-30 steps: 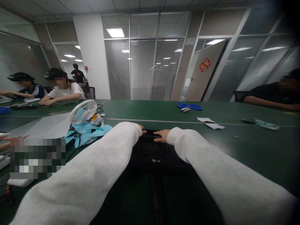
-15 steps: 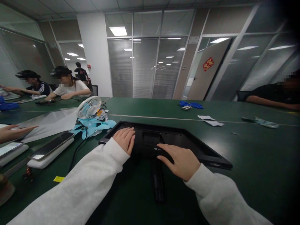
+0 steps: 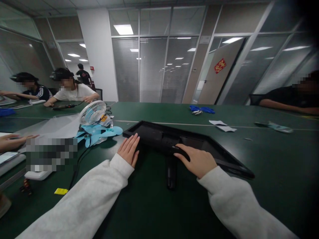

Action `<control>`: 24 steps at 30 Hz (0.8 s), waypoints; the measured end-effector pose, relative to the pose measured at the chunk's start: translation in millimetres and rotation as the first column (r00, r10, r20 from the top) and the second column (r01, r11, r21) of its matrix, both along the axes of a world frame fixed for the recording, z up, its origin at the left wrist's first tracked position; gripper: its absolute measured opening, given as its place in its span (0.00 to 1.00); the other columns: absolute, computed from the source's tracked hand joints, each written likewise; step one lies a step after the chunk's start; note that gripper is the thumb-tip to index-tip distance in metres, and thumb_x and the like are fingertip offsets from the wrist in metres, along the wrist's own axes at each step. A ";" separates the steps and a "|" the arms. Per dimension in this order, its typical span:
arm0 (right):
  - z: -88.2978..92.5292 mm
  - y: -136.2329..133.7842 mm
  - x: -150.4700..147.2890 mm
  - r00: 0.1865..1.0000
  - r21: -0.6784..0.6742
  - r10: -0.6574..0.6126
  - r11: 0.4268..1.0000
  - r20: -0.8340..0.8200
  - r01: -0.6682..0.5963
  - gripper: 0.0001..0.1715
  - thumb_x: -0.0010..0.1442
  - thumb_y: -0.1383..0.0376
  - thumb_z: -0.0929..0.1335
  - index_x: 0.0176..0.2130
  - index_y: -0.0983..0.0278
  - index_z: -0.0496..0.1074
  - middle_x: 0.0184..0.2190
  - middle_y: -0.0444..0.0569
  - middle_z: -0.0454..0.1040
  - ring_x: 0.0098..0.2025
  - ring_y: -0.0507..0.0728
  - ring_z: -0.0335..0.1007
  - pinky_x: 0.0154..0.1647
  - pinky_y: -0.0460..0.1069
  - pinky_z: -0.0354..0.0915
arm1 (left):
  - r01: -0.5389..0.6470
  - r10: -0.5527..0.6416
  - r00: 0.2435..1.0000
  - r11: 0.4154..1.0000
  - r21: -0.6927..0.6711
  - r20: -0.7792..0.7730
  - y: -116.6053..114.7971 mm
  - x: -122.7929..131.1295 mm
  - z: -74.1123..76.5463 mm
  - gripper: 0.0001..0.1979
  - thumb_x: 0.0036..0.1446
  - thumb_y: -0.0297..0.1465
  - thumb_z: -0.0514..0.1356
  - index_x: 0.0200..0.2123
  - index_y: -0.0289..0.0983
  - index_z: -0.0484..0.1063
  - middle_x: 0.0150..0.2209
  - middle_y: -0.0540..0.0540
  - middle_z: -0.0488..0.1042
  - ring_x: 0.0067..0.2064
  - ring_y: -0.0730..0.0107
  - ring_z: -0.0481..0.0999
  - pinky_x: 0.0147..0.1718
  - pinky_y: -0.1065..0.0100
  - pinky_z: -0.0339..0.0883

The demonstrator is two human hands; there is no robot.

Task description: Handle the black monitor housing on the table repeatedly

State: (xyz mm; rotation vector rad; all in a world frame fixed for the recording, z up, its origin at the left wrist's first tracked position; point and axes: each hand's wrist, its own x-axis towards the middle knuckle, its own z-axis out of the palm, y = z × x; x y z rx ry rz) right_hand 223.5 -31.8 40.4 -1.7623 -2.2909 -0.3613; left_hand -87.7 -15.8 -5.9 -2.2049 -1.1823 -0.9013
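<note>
Black monitor point(image 3: 199, 146), green table point(image 3: 274, 159), white sleeves point(image 3: 99, 192)

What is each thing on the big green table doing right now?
monitor: face down, back up, near edge lifted.
stand arm: lying flat, pointing toward the person.
left hand: open, flat at the monitor's edge.
right hand: open, resting on the monitor's back.
fan: upright, spinning or not unclear.
blue gloves: lying loose.

A monitor point(image 3: 199, 146) lies on the table point(image 3: 274, 156), a fan point(image 3: 93, 113) to its left, papers point(image 3: 221, 125) behind.
</note>
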 end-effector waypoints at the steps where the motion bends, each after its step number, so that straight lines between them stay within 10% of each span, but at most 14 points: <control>1: -0.7 5.0 6.8 0.999 -0.002 -0.041 0.999 0.005 0.041 0.32 0.62 0.42 0.51 0.56 0.50 0.63 0.45 0.47 0.74 0.41 0.63 0.73 0.40 0.59 0.66 | -0.004 0.005 1.000 0.998 -0.057 0.016 6.4 -2.9 -8.0 0.28 0.62 0.31 0.48 0.64 0.32 0.48 0.65 0.41 0.49 0.64 0.59 0.51 0.61 0.52 0.50; 8: -4.5 30.3 54.8 0.913 -0.010 -0.407 0.913 0.019 0.408 0.38 0.59 0.39 0.47 0.56 0.52 0.63 0.37 0.54 0.74 0.34 0.68 0.72 0.33 0.60 0.64 | 0.055 -0.061 0.998 0.880 -0.473 0.003 33.6 -13.8 -58.2 0.23 0.67 0.37 0.41 0.54 0.35 0.68 0.55 0.43 0.67 0.57 0.62 0.66 0.56 0.58 0.62; 24: -5.8 34.2 160.7 0.709 -0.028 -0.687 0.721 -0.159 0.692 0.41 0.61 0.45 0.45 0.55 0.67 0.63 0.43 0.66 0.67 0.45 0.72 0.65 0.36 0.60 0.56 | 0.073 -0.095 0.995 0.875 -0.479 -0.022 31.5 -17.1 -57.7 0.20 0.65 0.36 0.46 0.56 0.36 0.66 0.57 0.41 0.64 0.58 0.61 0.64 0.57 0.57 0.60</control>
